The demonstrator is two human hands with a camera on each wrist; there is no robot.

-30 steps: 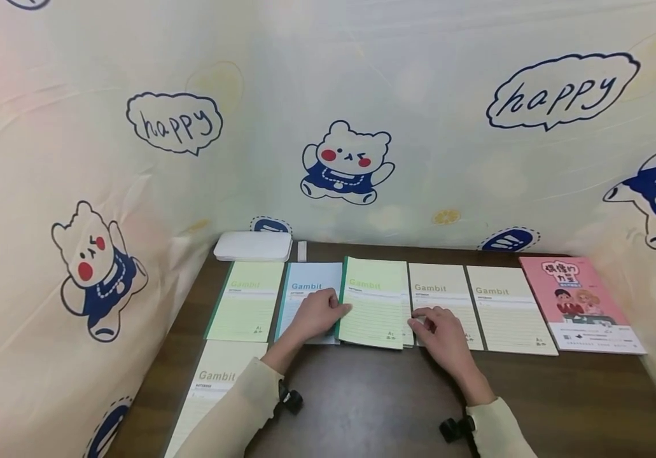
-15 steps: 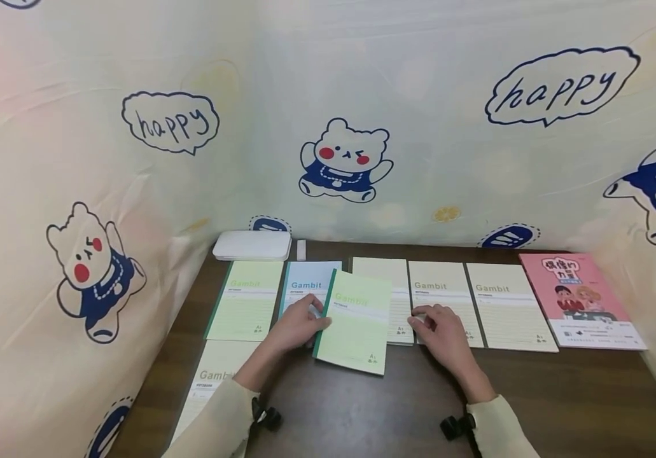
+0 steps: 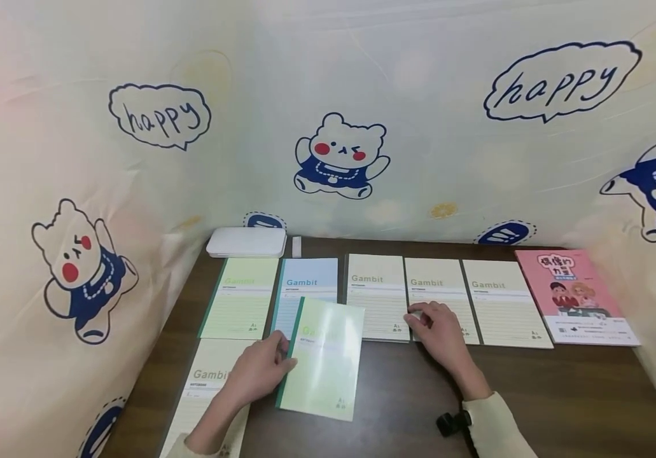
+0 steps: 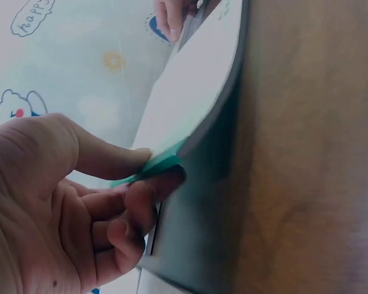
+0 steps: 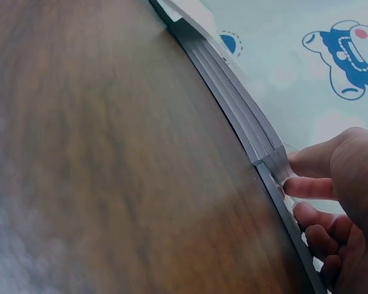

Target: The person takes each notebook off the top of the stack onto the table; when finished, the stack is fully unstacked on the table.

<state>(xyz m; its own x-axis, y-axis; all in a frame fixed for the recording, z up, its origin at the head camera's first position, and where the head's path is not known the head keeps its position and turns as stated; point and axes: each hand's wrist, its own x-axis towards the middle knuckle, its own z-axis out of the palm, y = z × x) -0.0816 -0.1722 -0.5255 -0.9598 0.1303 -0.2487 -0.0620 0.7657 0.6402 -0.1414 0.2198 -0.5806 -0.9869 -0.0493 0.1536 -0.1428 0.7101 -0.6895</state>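
Our left hand pinches the green-spined Gambit notebook at its spine (lifted slightly, tilted) over the wooden table. Our right hand rests, fingers loosely bent, seemingly touching the beige notebook in the row.

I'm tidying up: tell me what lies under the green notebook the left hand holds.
The green notebook overlaps the blue notebook's near corner; the rest is over the table. Anything else beneath it is hidden.

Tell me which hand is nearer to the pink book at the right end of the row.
Right. The right hand rests on the cream notebooks mid-row, two notebooks short of the pink book. The left hand pinches the green notebook far over on the left.
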